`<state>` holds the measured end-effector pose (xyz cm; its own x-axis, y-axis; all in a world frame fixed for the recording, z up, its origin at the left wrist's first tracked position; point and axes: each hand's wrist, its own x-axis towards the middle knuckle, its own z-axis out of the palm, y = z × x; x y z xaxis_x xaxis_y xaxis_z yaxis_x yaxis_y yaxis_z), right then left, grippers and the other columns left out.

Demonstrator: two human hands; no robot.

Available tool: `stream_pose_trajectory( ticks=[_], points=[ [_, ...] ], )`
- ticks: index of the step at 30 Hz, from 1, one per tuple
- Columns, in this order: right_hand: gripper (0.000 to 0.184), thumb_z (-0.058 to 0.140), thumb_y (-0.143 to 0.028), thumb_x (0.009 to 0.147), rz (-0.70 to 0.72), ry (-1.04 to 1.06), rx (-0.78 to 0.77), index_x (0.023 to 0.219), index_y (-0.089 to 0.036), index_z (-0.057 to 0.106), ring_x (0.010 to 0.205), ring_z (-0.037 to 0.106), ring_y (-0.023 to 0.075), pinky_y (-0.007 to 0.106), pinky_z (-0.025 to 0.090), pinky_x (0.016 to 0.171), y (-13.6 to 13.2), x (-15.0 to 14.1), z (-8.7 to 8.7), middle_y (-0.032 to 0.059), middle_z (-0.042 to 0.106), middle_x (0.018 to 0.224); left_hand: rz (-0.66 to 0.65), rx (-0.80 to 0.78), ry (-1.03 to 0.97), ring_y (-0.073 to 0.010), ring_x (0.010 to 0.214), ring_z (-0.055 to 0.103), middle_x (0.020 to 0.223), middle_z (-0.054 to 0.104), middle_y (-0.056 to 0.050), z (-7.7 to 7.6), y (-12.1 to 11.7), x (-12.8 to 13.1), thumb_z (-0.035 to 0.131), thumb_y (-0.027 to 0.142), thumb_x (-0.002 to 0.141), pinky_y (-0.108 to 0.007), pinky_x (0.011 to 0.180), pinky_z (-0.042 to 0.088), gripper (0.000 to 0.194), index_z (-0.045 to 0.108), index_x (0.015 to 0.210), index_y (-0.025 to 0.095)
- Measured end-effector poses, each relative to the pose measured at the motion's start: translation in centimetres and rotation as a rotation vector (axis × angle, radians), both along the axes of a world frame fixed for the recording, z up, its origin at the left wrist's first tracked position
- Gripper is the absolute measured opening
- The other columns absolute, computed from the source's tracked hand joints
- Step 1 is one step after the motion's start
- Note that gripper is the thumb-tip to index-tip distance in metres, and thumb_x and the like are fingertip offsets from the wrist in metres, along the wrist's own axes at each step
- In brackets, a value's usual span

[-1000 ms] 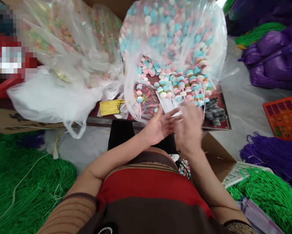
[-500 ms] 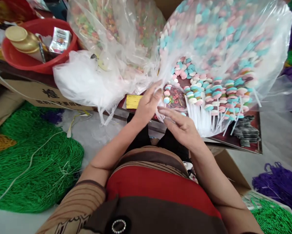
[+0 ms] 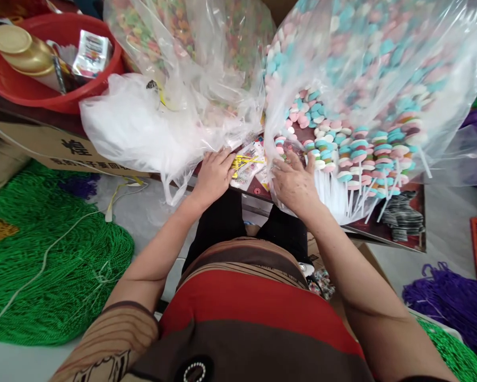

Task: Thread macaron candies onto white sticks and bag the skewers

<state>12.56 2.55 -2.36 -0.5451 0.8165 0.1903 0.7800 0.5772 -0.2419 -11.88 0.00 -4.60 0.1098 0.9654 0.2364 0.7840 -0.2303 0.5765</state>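
My left hand (image 3: 214, 172) lies palm down on the low table's edge, fingers resting on a bundle of gold twist ties (image 3: 244, 160) and small clear packets. My right hand (image 3: 296, 183) presses flat on the mouth of a big clear bag (image 3: 381, 69) full of pink, blue and white candy skewers (image 3: 357, 154) with white sticks. Neither hand visibly grips anything. A second clear bag (image 3: 206, 48) of mixed coloured candy stands to the left, with a crumpled white plastic bag (image 3: 135, 127) in front of it.
A red basin (image 3: 31, 93) with gold lids and a packet sits at the far left. Green bead strings (image 3: 55, 254) cover the floor on the left, purple strings (image 3: 453, 302) on the right. A cardboard box (image 3: 63, 148) lies under the table; black ties (image 3: 401, 217) lie at its right.
Both hands have dropped from in front of the bag's mouth down onto the table, the left onto the gold ties, the right onto the bag's edge. The view shifted slightly.
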Motion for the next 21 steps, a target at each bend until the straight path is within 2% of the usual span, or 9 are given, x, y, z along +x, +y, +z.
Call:
stream_pose_trajectory(
  ticks=[4, 7, 10, 14, 17, 19, 21],
  points=[
    [0.029, 0.052, -0.015, 0.092, -0.033, 0.020, -0.003, 0.106, -0.021, 0.077, 0.144, 0.045, 0.0431, 0.079, 0.011, 0.121, 0.4, 0.2, -0.5, 0.0131, 0.075, 0.123, -0.018, -0.007, -0.015, -0.0315, 0.144, 0.052, 0.151, 0.061, -0.014, -0.8, 0.3, -0.8, 0.046, 0.032, 0.100, -0.052, 0.128, 0.033, 0.042, 0.067, 0.134, 0.018],
    [0.027, 0.054, -0.015, 0.091, -0.030, 0.030, -0.004, 0.105, -0.021, 0.076, 0.141, 0.047, 0.0422, 0.078, 0.012, 0.121, 0.4, -0.2, -0.6, 0.0121, 0.076, 0.121, 0.033, 0.000, 0.014, -0.0307, 0.138, 0.056, 0.148, 0.062, -0.014, -0.9, 0.2, -1.2, 0.051, 0.027, 0.098, -0.051, 0.125, 0.038, 0.038, 0.067, 0.132, 0.018],
    [0.025, 0.055, -0.016, 0.091, -0.048, -0.015, -0.011, 0.101, -0.021, 0.077, 0.140, 0.049, 0.0426, 0.077, 0.013, 0.121, 0.1, -0.4, 0.1, 0.0123, 0.077, 0.120, 0.091, -0.007, 0.047, -0.0286, 0.127, 0.062, 0.135, 0.067, -0.013, -1.0, -0.1, -1.5, 0.056, 0.020, 0.095, -0.046, 0.116, 0.048, 0.029, 0.071, 0.119, 0.017],
    [0.029, 0.052, -0.017, 0.094, -0.062, -0.055, 0.015, 0.105, -0.022, 0.079, 0.140, 0.050, 0.0437, 0.077, 0.017, 0.120, -0.9, -1.3, 1.7, 0.0129, 0.077, 0.122, 0.066, 0.005, 0.031, -0.0226, 0.113, 0.066, 0.117, 0.071, -0.009, -1.0, -0.1, -2.0, 0.053, 0.014, 0.096, -0.038, 0.107, 0.053, 0.019, 0.072, 0.097, 0.018],
    [0.035, 0.048, -0.018, 0.098, 0.004, 0.038, 0.026, 0.115, -0.023, 0.078, 0.131, 0.058, 0.0385, 0.070, 0.032, 0.118, -1.5, -3.2, 2.3, 0.0126, 0.075, 0.128, 0.063, 0.021, 0.022, -0.0213, 0.107, 0.066, 0.109, 0.072, -0.008, -1.2, 0.2, -2.1, 0.053, 0.012, 0.095, -0.037, 0.103, 0.053, 0.018, 0.068, 0.088, 0.019],
    [0.039, 0.043, -0.017, 0.099, 0.062, 0.102, -0.020, 0.119, -0.021, 0.077, 0.122, 0.064, 0.0331, 0.057, 0.046, 0.110, -1.3, -4.9, 2.3, 0.0138, 0.075, 0.129, 0.064, 0.043, 0.021, -0.0209, 0.106, 0.066, 0.107, 0.072, -0.008, -1.5, 0.3, -2.2, 0.052, 0.010, 0.095, -0.036, 0.102, 0.052, 0.018, 0.065, 0.087, 0.019],
    [0.041, 0.040, -0.014, 0.100, 0.066, 0.093, -0.104, 0.119, -0.018, 0.076, 0.114, 0.068, 0.0297, 0.045, 0.053, 0.099, -0.6, -6.6, 2.1, 0.0156, 0.076, 0.124, 0.060, 0.074, 0.018, -0.0206, 0.107, 0.065, 0.108, 0.071, -0.008, -1.9, 0.3, -2.3, 0.050, 0.010, 0.095, -0.035, 0.101, 0.052, 0.018, 0.063, 0.088, 0.019]
  ],
)
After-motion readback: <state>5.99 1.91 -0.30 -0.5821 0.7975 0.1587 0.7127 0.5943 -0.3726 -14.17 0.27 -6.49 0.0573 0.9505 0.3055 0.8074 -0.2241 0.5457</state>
